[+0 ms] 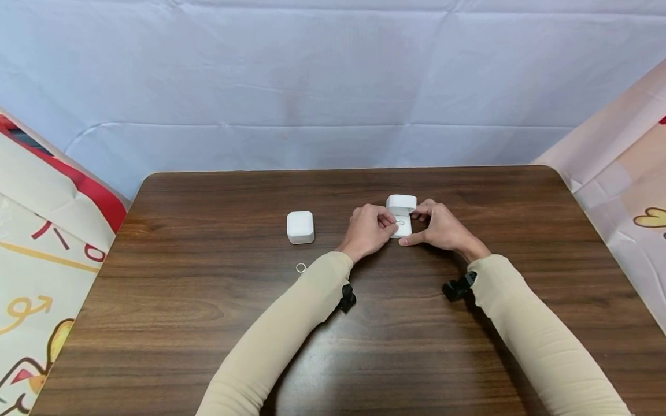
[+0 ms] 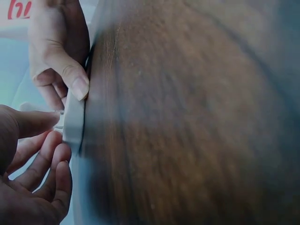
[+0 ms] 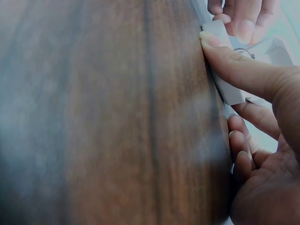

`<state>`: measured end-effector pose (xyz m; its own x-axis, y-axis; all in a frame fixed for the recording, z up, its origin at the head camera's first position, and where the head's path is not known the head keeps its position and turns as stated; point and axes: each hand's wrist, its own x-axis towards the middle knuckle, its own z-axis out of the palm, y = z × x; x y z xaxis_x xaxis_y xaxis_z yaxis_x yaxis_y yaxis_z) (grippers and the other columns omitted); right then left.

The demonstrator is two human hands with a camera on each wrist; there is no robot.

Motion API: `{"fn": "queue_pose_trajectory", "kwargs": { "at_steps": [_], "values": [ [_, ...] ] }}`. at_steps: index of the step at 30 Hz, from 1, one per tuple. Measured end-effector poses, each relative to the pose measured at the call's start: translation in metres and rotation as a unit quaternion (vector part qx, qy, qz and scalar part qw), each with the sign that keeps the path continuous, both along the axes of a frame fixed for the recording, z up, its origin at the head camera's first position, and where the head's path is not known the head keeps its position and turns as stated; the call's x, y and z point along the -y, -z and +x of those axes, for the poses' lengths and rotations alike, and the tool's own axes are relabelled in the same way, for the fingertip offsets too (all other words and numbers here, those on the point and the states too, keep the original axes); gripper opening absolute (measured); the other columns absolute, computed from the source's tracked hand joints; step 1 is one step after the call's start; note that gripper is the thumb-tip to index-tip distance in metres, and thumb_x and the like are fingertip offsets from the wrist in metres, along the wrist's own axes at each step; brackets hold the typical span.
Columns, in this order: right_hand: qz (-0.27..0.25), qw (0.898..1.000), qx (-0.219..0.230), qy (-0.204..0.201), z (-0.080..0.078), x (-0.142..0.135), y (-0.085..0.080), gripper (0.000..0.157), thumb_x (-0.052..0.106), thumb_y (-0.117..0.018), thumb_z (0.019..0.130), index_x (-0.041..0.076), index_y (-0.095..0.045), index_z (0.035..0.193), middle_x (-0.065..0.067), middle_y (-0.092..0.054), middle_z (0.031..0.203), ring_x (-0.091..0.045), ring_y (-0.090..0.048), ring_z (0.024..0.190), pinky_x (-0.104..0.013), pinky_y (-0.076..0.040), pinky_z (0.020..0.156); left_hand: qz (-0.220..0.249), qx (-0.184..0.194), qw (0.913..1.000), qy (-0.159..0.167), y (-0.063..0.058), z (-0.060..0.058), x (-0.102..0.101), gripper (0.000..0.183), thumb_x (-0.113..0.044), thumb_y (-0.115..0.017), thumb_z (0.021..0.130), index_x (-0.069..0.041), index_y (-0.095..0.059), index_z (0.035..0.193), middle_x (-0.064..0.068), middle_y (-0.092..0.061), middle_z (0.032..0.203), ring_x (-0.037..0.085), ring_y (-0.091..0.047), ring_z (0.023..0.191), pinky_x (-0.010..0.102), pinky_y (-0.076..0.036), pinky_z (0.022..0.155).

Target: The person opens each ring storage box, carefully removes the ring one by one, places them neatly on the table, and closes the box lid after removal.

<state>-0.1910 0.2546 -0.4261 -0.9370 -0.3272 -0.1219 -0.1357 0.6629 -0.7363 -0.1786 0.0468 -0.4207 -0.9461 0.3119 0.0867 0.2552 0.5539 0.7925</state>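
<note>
A white ring box (image 1: 401, 202) stands with its lid raised on the table, right of the middle. Inside its base, a small ring (image 3: 244, 52) with a beaded-looking edge shows upright at the cushion. My left hand (image 1: 366, 230) comes from the left and pinches this ring between thumb and forefinger. From the right, my right hand (image 1: 442, 226) grips the box, its thumb on the front edge of the base and fingers behind at the side. The left fingertips partly cover the ring in the head view.
A second white ring box (image 1: 300, 227), closed, sits to the left of my left hand. Nearer to me, a loose ring (image 1: 300, 268) lies flat on the brown wooden table (image 1: 198, 300), close beside my left sleeve. A pale cloth (image 1: 333, 81) hangs behind the table's far edge.
</note>
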Motion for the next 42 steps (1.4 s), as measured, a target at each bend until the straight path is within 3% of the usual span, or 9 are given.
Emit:
{"fn": "queue_pose_trajectory", "kwargs": {
  "at_steps": [7, 21, 33, 42],
  "values": [
    [-0.001, 1.000, -0.002, -0.004, -0.0004, -0.0001, 0.0008, 0.054, 0.024, -0.094, 0.074, -0.002, -0.071, 0.116, -0.016, -0.053, 0.105, -0.026, -0.047, 0.092, -0.035, -0.039, 0.077, -0.014, -0.005, 0.9998, -0.008, 0.0004, -0.0015, -0.0045, 0.004, -0.012, -0.077, 0.090, -0.010, -0.076, 0.087, -0.004, -0.068, 0.077, 0.005, -0.061, 0.069, 0.018, -0.047, 0.069],
    [0.002, 1.000, 0.002, 0.000, -0.0001, -0.0007, 0.0005, 0.053, 0.025, -0.094, 0.074, -0.001, -0.071, 0.113, -0.016, -0.053, 0.105, -0.026, -0.046, 0.092, -0.036, -0.038, 0.078, -0.001, -0.001, 0.9994, -0.035, 0.0000, -0.0012, -0.0085, 0.007, -0.013, -0.077, 0.092, -0.011, -0.075, 0.086, -0.005, -0.068, 0.077, 0.007, -0.062, 0.071, 0.021, -0.048, 0.070],
    [0.003, 1.000, 0.002, 0.003, -0.0001, -0.0012, 0.0004, 0.049, 0.023, -0.094, 0.073, -0.001, -0.071, 0.109, -0.016, -0.053, 0.105, -0.027, -0.046, 0.091, -0.036, -0.039, 0.077, -0.068, -0.038, 0.9969, 0.010, -0.0008, -0.0009, -0.0088, 0.007, -0.014, -0.072, 0.096, -0.012, -0.071, 0.089, -0.004, -0.061, 0.083, 0.010, -0.058, 0.076, 0.021, -0.045, 0.069],
    [0.006, 1.000, 0.010, 0.002, -0.0012, -0.0016, 0.0007, 0.051, 0.025, -0.094, 0.074, 0.000, -0.070, 0.110, -0.015, -0.052, 0.107, -0.027, -0.046, 0.092, -0.038, -0.039, 0.078, -0.076, -0.037, 0.9962, 0.023, -0.0009, -0.0028, -0.0088, 0.008, -0.014, -0.072, 0.096, -0.012, -0.075, 0.089, -0.004, -0.061, 0.082, 0.010, -0.056, 0.075, 0.021, -0.045, 0.068]
  ]
}}
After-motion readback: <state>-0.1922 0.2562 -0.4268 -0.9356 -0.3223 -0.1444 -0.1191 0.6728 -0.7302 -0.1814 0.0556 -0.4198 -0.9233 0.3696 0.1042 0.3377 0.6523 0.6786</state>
